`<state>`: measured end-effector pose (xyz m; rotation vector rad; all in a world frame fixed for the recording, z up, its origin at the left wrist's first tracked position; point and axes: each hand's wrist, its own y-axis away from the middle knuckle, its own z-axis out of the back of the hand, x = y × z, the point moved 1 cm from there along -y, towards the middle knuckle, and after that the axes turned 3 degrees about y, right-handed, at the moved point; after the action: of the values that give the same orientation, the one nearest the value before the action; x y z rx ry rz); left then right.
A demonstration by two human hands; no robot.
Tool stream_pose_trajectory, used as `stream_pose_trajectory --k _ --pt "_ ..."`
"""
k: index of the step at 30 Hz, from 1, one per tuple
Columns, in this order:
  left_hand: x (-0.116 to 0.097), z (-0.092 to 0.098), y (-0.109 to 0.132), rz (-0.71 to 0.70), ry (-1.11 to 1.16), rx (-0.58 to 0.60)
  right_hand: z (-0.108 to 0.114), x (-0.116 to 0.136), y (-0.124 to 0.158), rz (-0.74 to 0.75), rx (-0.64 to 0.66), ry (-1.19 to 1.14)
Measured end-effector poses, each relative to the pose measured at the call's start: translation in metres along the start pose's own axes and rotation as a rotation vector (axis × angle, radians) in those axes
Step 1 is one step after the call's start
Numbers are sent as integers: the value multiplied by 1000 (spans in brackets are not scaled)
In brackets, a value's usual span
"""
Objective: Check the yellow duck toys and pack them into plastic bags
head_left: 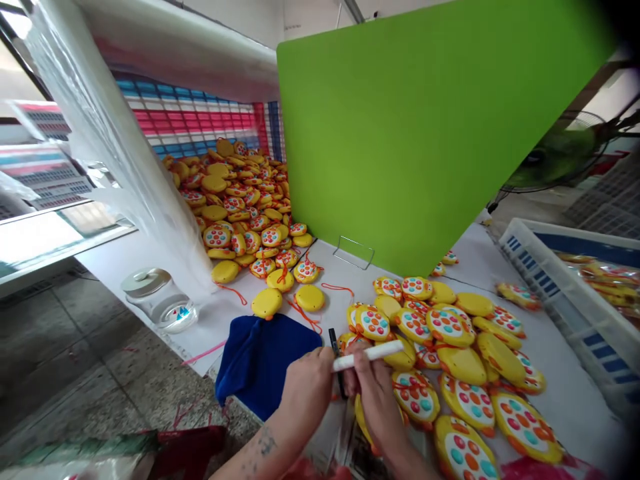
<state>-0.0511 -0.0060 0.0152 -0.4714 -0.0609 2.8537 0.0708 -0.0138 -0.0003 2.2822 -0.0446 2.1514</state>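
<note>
A white marker-like stick (383, 351) lies slantwise across both hands, above the table's front part. My right hand (375, 393) is closed, its thumb pressed on the stick's middle. My left hand (310, 380) is closed at the stick's left end, its fingertips partly hidden. A slim black pen-like thing (333, 341) shows between the hands; whether it is held or lying there I cannot tell. To the right, yellow toys (453, 327) with white faces and coloured dots lie in a loose heap. Under my left forearm spreads a blue cloth (275, 360).
A big pile of similar toys (240, 200) fills the back left beneath a plastic-wrapped roll (135, 160). A green board (400, 133) stands behind the table. A lidded clear jar (160, 300) stands at the left edge, a white crate (565, 300) at the right.
</note>
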Motion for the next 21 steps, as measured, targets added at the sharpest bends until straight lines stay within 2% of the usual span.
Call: stream_pose_trajectory --k 2,3,6,8,10,13,15,18,21 --pt "29 0 3 103 -45 -7 -3 -3 -8 -46 144 74" --pt "45 -1 5 158 -72 -19 -3 -5 -10 -32 172 124" --pt "86 -4 12 314 -199 -44 3 -7 -14 32 130 246" --pt "102 -5 10 327 -288 -97 9 -7 -15 27 106 317" --pt "105 -5 -1 262 -318 -187 15 -5 -15 7 90 378" --pt "93 -12 -36 114 -204 -259 19 -2 -11 3 77 422" --pt "83 -22 -67 55 -42 -229 19 -1 -6 -14 87 391" --pt "75 -36 -110 69 222 -146 21 -4 1 -86 102 305" --pt "77 -37 -138 79 345 -143 27 -7 4 -101 112 271"
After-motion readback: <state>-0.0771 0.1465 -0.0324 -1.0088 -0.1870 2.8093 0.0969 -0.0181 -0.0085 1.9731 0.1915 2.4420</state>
